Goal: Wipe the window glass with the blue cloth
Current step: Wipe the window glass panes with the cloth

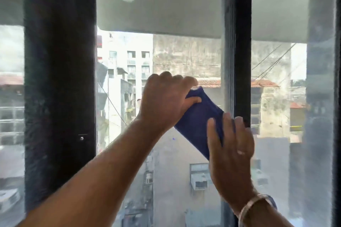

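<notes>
A folded blue cloth (198,123) lies slanted against the middle window glass (166,57), just left of a dark vertical frame bar. My left hand (166,101) grips the cloth's upper end, fingers curled over its top edge. My right hand (230,147) holds the cloth's lower right end, thumb and fingers laid over it. The lower corner of the cloth is hidden behind my right hand. The glass looks hazy and streaked, with buildings seen through it.
A wide dark frame post (59,88) stands to the left of the pane and a narrower dark bar (241,61) to the right. More glass panes continue on both sides. A metal bracelet (252,206) sits on my right wrist.
</notes>
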Motion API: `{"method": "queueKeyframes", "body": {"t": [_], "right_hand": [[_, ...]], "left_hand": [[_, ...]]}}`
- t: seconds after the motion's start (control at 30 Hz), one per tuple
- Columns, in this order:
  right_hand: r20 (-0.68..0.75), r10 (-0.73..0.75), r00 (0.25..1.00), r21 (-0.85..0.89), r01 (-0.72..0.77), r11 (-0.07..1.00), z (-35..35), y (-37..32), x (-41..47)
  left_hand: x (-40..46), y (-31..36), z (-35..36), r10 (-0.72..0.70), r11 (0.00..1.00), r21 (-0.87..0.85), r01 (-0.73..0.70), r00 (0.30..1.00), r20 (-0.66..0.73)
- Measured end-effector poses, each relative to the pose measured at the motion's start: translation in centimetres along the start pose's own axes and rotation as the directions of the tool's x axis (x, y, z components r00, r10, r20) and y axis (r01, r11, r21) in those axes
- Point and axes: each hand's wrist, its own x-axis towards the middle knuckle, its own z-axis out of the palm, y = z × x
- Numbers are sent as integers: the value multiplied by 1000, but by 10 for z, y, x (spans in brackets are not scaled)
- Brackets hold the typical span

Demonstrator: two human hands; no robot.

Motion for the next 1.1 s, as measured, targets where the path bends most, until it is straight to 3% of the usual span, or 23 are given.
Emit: {"method": "queueKeyframes", "body": {"t": [0.07,0.17,0.3,0.4,0.47,0.6,0.77,0.83,0.9,0.97,1.0,1.1], "right_hand": [[121,-285,951,14,286,958,9,3,-1],[293,-447,845,72,446,892,15,19,8],[369,-444,817,138,424,895,11,21,17],[277,-381,882,118,363,924,8,11,34],[259,-314,913,84,303,949,9,4,48],[189,-276,942,13,278,960,19,-3,51],[225,-457,860,116,442,890,34,17,50],[241,-408,881,126,389,913,35,17,63],[241,-268,933,46,265,963,35,5,88],[174,-95,980,-3,97,995,38,-23,108],[140,-75,987,6,75,997,39,-43,111],[157,-354,922,116,339,933,45,-87,53]], "left_hand": [[-1,-5,0,12,992,128,-8,999,-30],[-15,-18,-6,-8,972,232,38,992,-128],[-71,-62,-30,-181,887,407,216,976,-123],[-112,-75,-42,-436,795,476,377,900,16],[-124,-72,-39,-522,764,480,430,850,69],[-126,-76,-35,-501,763,500,409,864,58],[-134,-85,-31,-429,781,517,352,902,34],[-136,-86,-28,-417,781,517,350,909,14],[-139,-89,-26,-403,786,510,349,915,-5],[-140,-91,-24,-388,796,498,344,922,-16],[-141,-93,-23,-383,800,493,342,924,-19],[-141,-95,-20,-372,799,495,340,927,-36]]}}
